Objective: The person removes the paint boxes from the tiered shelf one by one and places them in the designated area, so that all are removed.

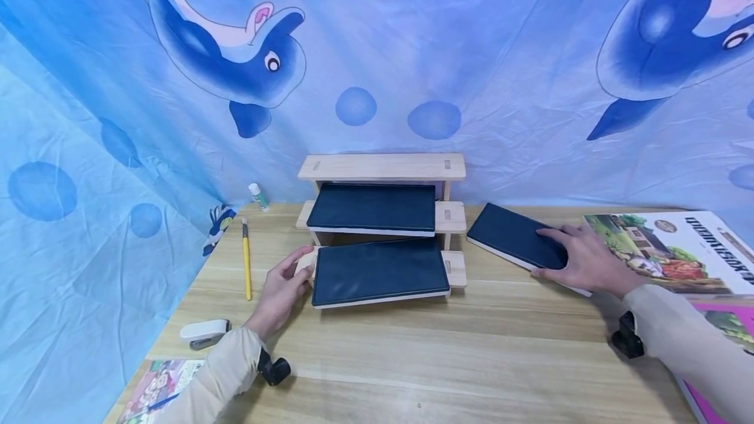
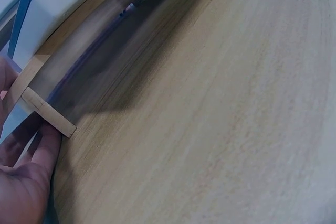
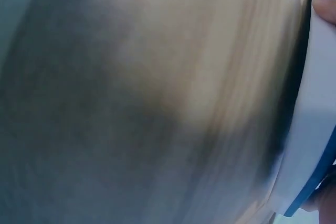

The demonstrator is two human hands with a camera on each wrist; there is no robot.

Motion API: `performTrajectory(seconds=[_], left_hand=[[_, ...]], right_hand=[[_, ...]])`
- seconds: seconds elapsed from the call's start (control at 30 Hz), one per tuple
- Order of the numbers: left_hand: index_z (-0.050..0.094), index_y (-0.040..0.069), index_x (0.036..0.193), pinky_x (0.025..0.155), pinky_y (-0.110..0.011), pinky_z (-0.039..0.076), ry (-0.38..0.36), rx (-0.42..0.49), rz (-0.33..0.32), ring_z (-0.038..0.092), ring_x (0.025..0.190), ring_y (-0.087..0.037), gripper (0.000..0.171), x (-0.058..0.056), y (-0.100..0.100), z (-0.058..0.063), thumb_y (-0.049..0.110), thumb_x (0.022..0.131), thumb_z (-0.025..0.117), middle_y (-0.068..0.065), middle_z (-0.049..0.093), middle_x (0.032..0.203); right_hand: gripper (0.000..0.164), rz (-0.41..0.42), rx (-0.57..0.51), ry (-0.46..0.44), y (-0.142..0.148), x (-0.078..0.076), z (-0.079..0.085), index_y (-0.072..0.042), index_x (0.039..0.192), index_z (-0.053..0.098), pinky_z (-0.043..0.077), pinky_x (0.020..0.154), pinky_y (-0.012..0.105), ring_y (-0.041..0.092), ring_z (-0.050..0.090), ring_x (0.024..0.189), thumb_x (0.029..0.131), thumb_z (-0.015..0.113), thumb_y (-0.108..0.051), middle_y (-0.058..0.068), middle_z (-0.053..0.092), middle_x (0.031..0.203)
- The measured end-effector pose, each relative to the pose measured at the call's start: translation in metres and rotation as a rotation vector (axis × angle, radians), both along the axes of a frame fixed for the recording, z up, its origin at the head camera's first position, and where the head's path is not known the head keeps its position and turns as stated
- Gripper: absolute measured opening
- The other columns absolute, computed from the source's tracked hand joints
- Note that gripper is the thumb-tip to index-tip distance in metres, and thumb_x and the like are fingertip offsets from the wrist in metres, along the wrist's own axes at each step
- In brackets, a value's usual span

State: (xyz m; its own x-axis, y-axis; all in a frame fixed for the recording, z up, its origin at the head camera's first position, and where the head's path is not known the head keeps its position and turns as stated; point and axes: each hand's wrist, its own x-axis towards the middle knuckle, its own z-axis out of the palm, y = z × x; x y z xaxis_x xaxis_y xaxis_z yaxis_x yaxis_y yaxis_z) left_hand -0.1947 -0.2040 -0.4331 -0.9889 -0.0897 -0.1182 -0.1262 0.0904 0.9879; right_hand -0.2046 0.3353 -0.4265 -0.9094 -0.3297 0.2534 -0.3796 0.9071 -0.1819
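A small wooden rack (image 1: 383, 167) with stepped shelves stands against the backdrop. On its middle shelf lies a dark blue hardcover notebook (image 1: 374, 207), and another blue notebook (image 1: 379, 272) lies slightly askew on the lowest shelf, its front edge overhanging. My left hand (image 1: 278, 293) grips the left end of that lowest shelf; in the left wrist view, thumb and fingers surround the wooden end (image 2: 48, 113). To the right of the rack, my right hand (image 1: 589, 262) holds a third blue notebook (image 1: 512, 234) at its near right part. The right wrist view shows the thumb (image 3: 325, 8) against its white page edge (image 3: 310, 114).
Picture books (image 1: 677, 247) lie at the right, beside my right forearm. Along the left are a glue stick (image 1: 258, 196), a yellow-handled brush (image 1: 247, 264), a white stapler (image 1: 205, 332) and a colourful booklet (image 1: 159, 385) with a blue pen. A blue dolphin-print curtain (image 1: 377, 51) hangs behind the table.
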Motion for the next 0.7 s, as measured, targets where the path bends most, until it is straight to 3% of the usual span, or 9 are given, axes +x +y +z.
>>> performTrajectory(seconds=[0.17,0.33,0.5,0.7], left_hand=[[0.053,0.022,0.125,0.045,-0.019,0.031,-0.01,-0.016,-0.004,0.038,0.05,-0.009,0.04,0.0,-0.001,0.001,0.008,0.087,0.054,-0.009,0.053,0.113],[0.053,0.021,0.125,0.043,-0.019,0.03,-0.009,-0.017,0.005,0.037,0.047,-0.009,0.04,0.002,-0.001,0.002,0.008,0.087,0.054,-0.008,0.055,0.108],[0.053,0.02,0.124,0.042,-0.019,0.028,0.009,-0.017,0.004,0.035,0.046,-0.009,0.039,0.002,-0.001,0.002,0.009,0.087,0.055,-0.006,0.057,0.101],[0.052,0.02,0.125,0.044,-0.019,0.029,-0.008,-0.01,-0.009,0.036,0.048,-0.009,0.04,0.001,0.0,0.002,0.008,0.087,0.055,-0.005,0.054,0.111]], right_hand=[[0.086,-0.009,0.009,-0.012,0.0,0.001,-0.003,-0.008,0.124,0.051,0.022,0.091,0.064,0.046,0.044,0.105,0.062,0.066,-0.066,0.026,0.051,0.117],[0.093,-0.024,0.08,-0.054,-0.001,0.006,0.001,-0.012,0.131,0.044,0.022,0.088,0.067,0.05,0.035,0.113,0.062,0.059,-0.073,0.025,0.042,0.127],[0.092,0.003,0.031,-0.021,0.0,0.013,0.012,-0.014,0.134,0.04,0.018,0.087,0.07,0.049,0.02,0.125,0.063,0.066,-0.066,0.027,0.026,0.14],[0.092,0.047,-0.039,0.028,-0.011,0.024,0.035,-0.014,0.138,0.034,0.016,0.088,0.069,0.039,0.007,0.134,0.065,0.07,-0.057,0.019,0.013,0.147]])
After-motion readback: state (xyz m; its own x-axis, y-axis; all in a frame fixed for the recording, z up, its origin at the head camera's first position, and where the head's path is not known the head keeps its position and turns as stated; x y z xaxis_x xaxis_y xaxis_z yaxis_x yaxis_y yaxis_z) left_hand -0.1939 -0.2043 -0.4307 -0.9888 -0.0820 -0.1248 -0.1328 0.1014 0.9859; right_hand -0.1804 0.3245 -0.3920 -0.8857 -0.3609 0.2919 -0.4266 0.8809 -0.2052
